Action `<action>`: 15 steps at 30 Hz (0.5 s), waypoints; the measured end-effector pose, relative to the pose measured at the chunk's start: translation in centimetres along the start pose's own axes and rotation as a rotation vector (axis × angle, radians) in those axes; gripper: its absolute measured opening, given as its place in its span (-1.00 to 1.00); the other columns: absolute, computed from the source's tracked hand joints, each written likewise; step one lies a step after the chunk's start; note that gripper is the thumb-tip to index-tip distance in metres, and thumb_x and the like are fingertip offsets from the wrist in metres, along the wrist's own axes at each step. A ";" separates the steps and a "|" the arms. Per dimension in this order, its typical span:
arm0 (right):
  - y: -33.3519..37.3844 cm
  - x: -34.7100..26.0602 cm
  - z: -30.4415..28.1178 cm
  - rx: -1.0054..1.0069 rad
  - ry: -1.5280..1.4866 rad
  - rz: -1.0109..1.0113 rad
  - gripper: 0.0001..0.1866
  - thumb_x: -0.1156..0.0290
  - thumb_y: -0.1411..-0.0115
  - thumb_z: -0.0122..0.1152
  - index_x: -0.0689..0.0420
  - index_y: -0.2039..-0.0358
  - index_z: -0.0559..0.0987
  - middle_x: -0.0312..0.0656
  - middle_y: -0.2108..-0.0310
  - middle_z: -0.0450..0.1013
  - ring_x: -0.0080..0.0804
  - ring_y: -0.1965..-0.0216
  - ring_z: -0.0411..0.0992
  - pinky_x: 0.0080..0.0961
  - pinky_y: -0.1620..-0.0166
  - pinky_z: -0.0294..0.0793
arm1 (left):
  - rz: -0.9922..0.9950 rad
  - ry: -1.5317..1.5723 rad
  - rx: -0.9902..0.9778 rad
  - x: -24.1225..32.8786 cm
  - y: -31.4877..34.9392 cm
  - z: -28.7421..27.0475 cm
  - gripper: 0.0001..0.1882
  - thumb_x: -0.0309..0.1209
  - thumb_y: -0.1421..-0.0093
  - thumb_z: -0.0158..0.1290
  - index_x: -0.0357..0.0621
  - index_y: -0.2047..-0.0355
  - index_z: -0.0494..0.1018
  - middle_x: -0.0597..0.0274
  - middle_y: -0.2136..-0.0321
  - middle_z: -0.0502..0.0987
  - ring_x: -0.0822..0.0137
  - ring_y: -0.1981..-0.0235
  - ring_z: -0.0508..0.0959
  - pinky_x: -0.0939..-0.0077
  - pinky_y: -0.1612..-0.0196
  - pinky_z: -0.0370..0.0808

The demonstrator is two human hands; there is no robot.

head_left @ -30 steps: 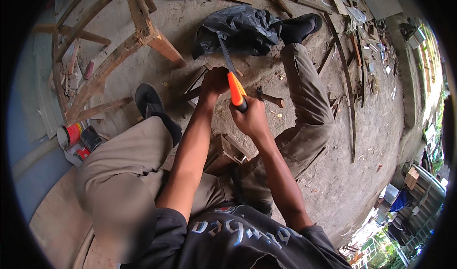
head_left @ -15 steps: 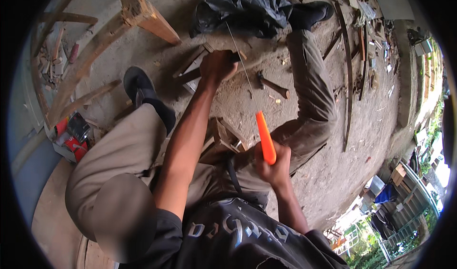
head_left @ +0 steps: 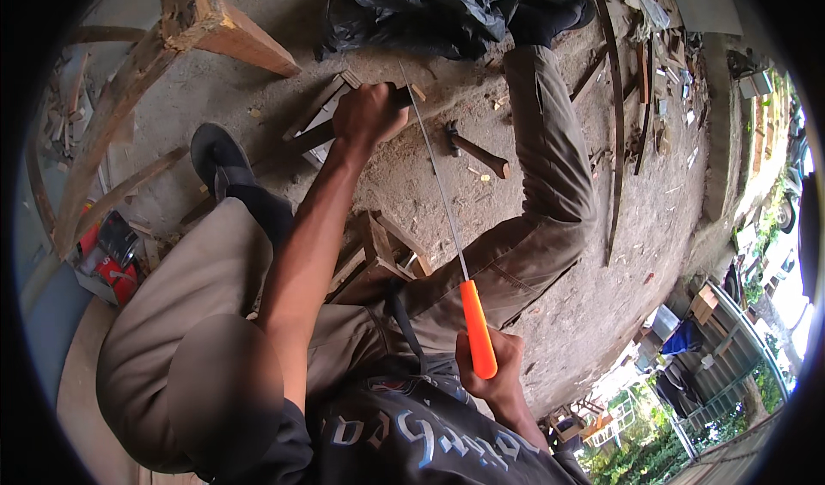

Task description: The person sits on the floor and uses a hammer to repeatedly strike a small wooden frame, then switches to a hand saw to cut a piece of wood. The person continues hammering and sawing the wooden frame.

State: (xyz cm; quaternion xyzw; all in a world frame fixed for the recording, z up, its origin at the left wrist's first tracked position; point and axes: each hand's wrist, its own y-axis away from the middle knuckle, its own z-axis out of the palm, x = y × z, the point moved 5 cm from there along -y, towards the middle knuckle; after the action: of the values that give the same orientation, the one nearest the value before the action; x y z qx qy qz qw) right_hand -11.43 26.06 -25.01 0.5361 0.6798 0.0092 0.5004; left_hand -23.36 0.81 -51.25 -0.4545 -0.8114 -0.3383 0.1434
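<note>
My right hand is closed round the orange handle of a handsaw, low in front of my body. Its thin blade runs up and away, crossing close by the end of a dark strip, apparently wood. My left hand grips that strip near this end, fingers wrapped over it. Whether the teeth touch the strip is hard to tell. Below the strip is a pale wooden piece, partly hidden by my left arm. Between my legs stands a small wooden frame.
A hammer lies on the dirt floor right of the blade. Ahead is a black plastic bag by my right foot. A large wooden frame stands at left, near a box of red items. Wood scraps litter the far right.
My right hand has drawn the saw back toward my body, so the handle sits lower. The left hand still holds the dark strip. The whole view has shifted slightly.
</note>
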 end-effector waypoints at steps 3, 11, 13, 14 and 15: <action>-5.0 -1.1 0.6 0.001 -0.027 -0.170 -0.90 0.53 0.08 0.24 0.24 0.48 0.56 -0.03 0.61 0.47 -0.14 0.59 0.53 -0.39 0.42 0.49 | 0.002 -0.055 0.073 0.3 -0.5 -1.1 -0.71 -0.22 -0.09 -0.02 -0.12 0.47 0.62 -0.07 0.49 0.62 -0.04 0.43 0.66 0.12 0.34 0.59; -17.4 0.7 3.7 0.103 -0.066 -0.201 -0.80 0.44 -0.02 0.23 0.36 0.50 0.53 0.13 0.66 0.39 -0.09 0.65 0.45 -0.27 0.46 0.40 | 0.048 -0.071 0.088 0.7 0.2 -1.6 -0.69 -0.20 -0.13 -0.05 -0.11 0.42 0.62 -0.02 0.44 0.63 -0.05 0.38 0.66 0.11 0.31 0.59; -13.0 1.6 2.9 0.080 -0.069 -0.119 -0.82 0.45 -0.02 0.23 0.34 0.50 0.53 0.10 0.66 0.41 -0.11 0.64 0.46 -0.29 0.45 0.42 | 0.032 -0.046 0.085 0.5 0.0 -1.3 -0.69 -0.20 -0.12 -0.04 -0.12 0.44 0.63 -0.05 0.46 0.63 -0.07 0.40 0.66 0.11 0.33 0.59; -9.8 1.7 2.1 0.043 -0.003 -0.127 -0.87 0.47 -0.02 0.23 0.29 0.49 0.55 0.04 0.65 0.44 -0.14 0.62 0.50 -0.33 0.43 0.46 | 0.030 -0.052 0.096 0.4 -0.3 -1.3 -0.69 -0.20 -0.11 -0.03 -0.11 0.45 0.63 -0.07 0.48 0.62 -0.08 0.41 0.66 0.10 0.35 0.59; -6.8 2.2 1.7 0.007 -0.014 -0.067 -0.90 0.48 0.00 0.26 0.24 0.48 0.57 -0.01 0.63 0.47 -0.14 0.59 0.52 -0.36 0.43 0.48 | 0.039 -0.046 0.092 0.3 -0.2 -1.1 -0.69 -0.20 -0.10 -0.03 -0.11 0.47 0.63 -0.08 0.49 0.62 -0.08 0.43 0.65 0.10 0.37 0.59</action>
State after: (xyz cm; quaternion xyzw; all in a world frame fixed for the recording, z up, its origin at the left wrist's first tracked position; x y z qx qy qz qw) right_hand -14.99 23.96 -31.04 0.5146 0.6940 -0.0137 0.5034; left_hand -23.80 0.19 -50.37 -0.4710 -0.8201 -0.2874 0.1519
